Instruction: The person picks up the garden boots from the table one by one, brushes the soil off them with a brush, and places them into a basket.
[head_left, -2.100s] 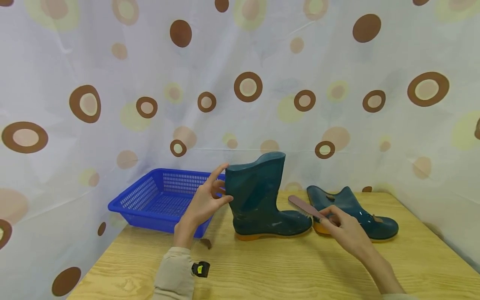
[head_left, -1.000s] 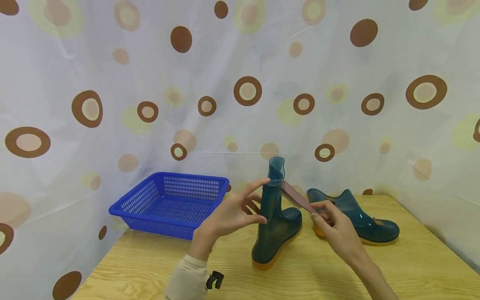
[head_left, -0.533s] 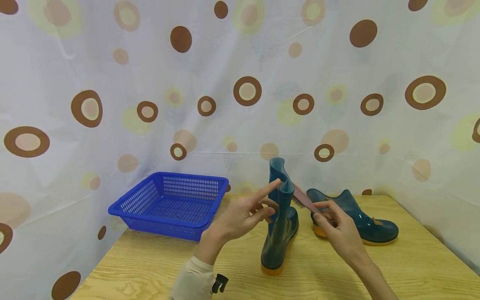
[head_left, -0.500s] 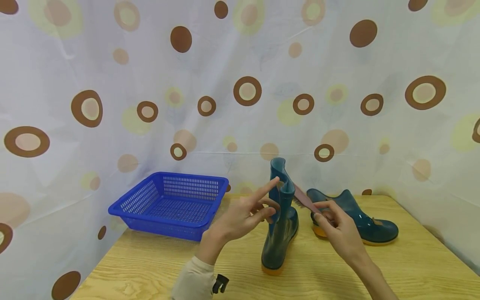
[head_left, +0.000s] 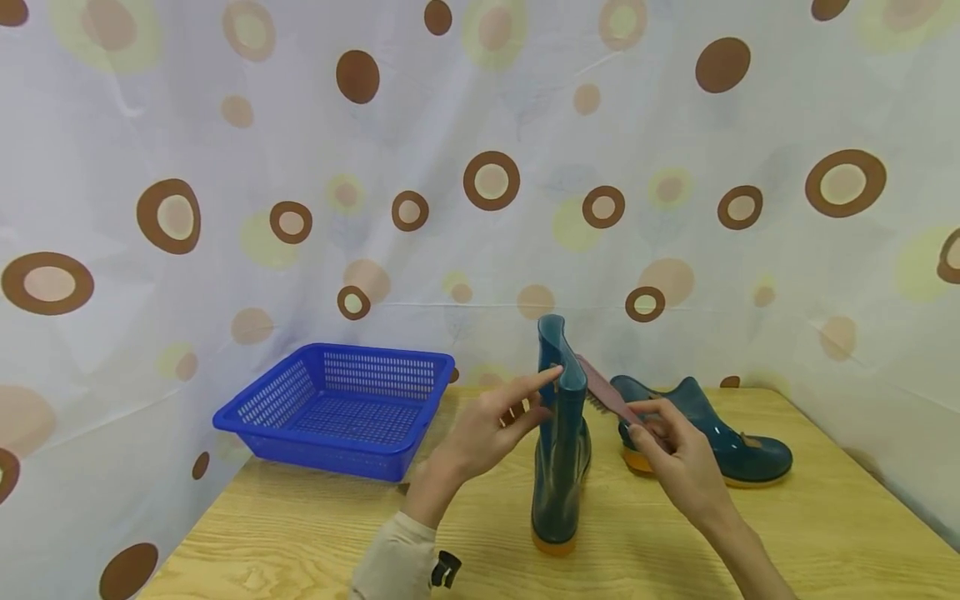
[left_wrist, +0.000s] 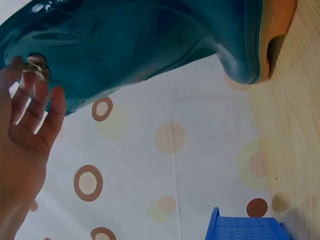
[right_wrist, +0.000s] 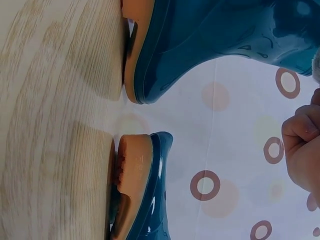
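A glossy teal rubber boot (head_left: 558, 450) stands upright on its flat orange sole near the middle of the wooden table (head_left: 825, 533), heel end turned toward the person, its tall shaft narrow from this angle. The left hand (head_left: 487, 425) reaches in from the left with fingers extended, and the fingertips (head_left: 551, 377) touch the shaft's rim; nothing is curled into that hand. From the left wrist view the boot's smooth, shiny wall (left_wrist: 140, 45) fills the top, with the loosely spread fingers (left_wrist: 35, 105) beside it. The right hand (head_left: 675, 458) pinches the handle of a flat, pinkish-brown brush (head_left: 600, 390), whose bristled head lies against the right side of the shaft near the top. Just right of the standing boot, a second teal boot (head_left: 712, 433) of the same slick rubber lies flopped on its side, its ridged orange sole (right_wrist: 131, 185) facing the person. To the left sits a shallow blue plastic basket (head_left: 337, 408) with perforated walls. A pale curtain (head_left: 487, 183) printed with brown rings hangs behind.
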